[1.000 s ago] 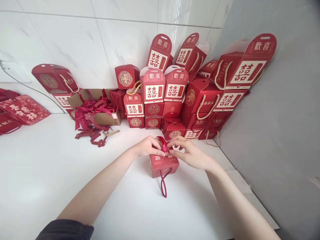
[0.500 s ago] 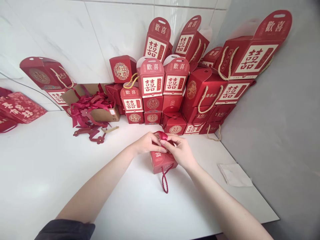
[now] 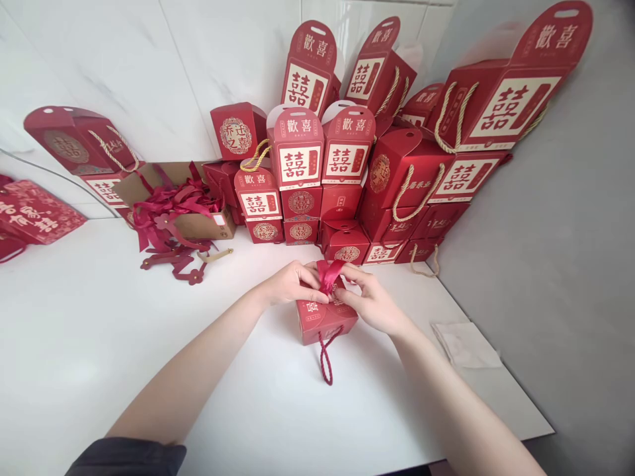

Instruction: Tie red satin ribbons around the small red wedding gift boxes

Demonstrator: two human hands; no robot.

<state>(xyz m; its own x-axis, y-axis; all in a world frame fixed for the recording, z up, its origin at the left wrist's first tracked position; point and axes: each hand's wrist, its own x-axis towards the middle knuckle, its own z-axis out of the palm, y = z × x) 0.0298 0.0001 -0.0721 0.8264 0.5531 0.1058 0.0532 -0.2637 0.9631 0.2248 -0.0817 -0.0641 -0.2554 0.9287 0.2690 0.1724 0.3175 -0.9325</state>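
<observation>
A small red box rests on the white table with a dark red rope handle hanging at its near side. On its top, a shiny red ribbon rises in a loop between my hands. My left hand pinches the ribbon's left side close to the box top. From the right, my right hand has its fingers closed at the ribbon's base, thumb and forefinger against it. The fingertips partly hide the box top.
Stacked red boxes stand along the wall. At the left back, a cardboard box overflows with ribbons, and loose straps lie before it. A white cloth lies right, and a red bag far left.
The ribbon now stands up higher in a loop. My right hand has shifted slightly right, showing more of the box top. The view has moved a little.
</observation>
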